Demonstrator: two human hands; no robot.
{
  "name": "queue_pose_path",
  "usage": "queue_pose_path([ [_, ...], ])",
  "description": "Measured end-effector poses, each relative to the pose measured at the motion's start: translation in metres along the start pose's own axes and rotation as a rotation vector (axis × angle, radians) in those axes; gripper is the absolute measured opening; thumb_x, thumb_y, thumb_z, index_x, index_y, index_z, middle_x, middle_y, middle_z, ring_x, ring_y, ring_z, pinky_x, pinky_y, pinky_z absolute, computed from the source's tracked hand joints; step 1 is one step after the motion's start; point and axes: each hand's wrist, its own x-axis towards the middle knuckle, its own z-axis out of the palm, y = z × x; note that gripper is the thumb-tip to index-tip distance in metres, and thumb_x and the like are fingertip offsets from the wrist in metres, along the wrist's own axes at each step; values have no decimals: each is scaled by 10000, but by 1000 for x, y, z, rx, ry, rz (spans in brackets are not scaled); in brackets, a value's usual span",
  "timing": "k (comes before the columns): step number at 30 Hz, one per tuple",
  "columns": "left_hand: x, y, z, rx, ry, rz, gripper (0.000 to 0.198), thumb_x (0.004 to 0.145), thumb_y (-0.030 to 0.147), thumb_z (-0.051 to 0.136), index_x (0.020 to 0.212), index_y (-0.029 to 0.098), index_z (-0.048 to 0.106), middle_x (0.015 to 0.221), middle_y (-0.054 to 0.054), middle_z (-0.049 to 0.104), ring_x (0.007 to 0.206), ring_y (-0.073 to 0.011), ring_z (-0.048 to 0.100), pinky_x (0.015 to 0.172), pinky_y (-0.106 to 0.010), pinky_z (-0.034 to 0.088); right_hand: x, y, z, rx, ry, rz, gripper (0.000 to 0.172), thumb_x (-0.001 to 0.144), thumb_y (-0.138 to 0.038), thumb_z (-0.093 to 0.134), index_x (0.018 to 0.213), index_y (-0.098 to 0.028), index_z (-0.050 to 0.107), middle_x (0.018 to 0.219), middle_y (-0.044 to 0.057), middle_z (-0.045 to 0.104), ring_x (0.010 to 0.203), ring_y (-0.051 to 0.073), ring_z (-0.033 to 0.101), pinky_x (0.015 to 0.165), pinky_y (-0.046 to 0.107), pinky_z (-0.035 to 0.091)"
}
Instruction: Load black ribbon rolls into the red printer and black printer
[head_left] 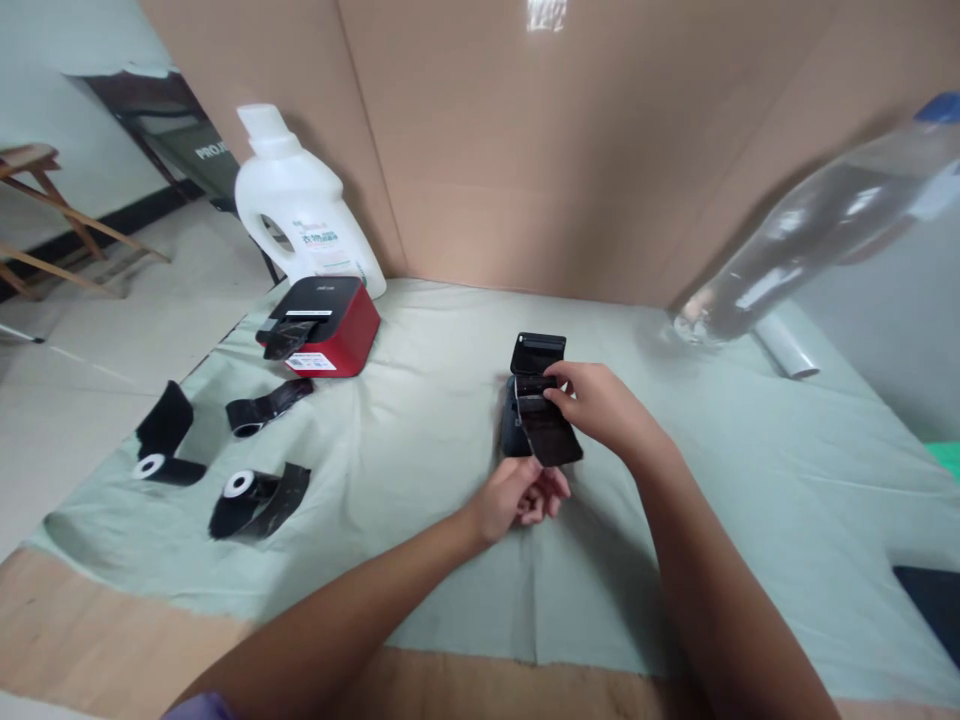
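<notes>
A small dark printer (513,432) stands on the cloth with its lid (538,352) flipped up. A black paper roll (535,388) sits at its opening, and a loose black strip (553,436) hangs from it toward me. My right hand (600,405) pinches the right end of the roll between thumb and fingers. Below the printer, my left hand (521,500) is curled, thumb and forefinger closed at the strip's lower edge. The strip covers much of the printer's front.
At the left stand a red-and-black printer (352,335) with a black strip sticking out and a white jug (300,210). Several black rolls (259,490) lie nearer me. A clear bottle (802,240) leans at the right by a white tube (786,345). Cardboard (525,150) closes the back.
</notes>
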Motion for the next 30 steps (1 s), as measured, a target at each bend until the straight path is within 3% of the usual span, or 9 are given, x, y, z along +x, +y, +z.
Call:
queue_pose_path([
  [8, 4, -9, -6, -137, 59, 21, 827, 776, 931, 383, 829, 139, 617, 665, -53, 588, 443, -75, 383, 432, -248, 140, -2, -7, 3, -129, 16, -10, 260, 964, -196, 525, 1137, -182, 718, 1064, 123, 749, 978, 271, 673, 722, 326, 460],
  [14, 4, -3, -1, -32, 131, -20, 630, 750, 761, 694, 730, 143, 575, 606, -28, 587, 427, -64, 396, 438, -242, 218, -4, -14, 6, -175, 10, 10, 227, 966, -139, 502, 1061, -167, 706, 1139, 133, 692, 968, 259, 656, 701, 329, 450],
  [24, 6, 1, 0, -19, 114, -9, 615, 776, 749, 665, 682, 150, 563, 580, -18, 583, 406, -55, 377, 422, -240, 207, -1, -11, 12, -186, -10, 47, 217, 976, -150, 492, 1089, -161, 678, 1146, 141, 665, 984, 262, 635, 706, 332, 446],
  [30, 9, 2, -1, -123, 106, -2, 611, 778, 730, 672, 812, 122, 616, 569, 12, 567, 386, -46, 336, 422, -236, 175, 6, -11, 31, -216, 36, 119, 222, 964, -152, 529, 1130, -157, 677, 1209, 147, 616, 1132, 297, 581, 773, 351, 464],
])
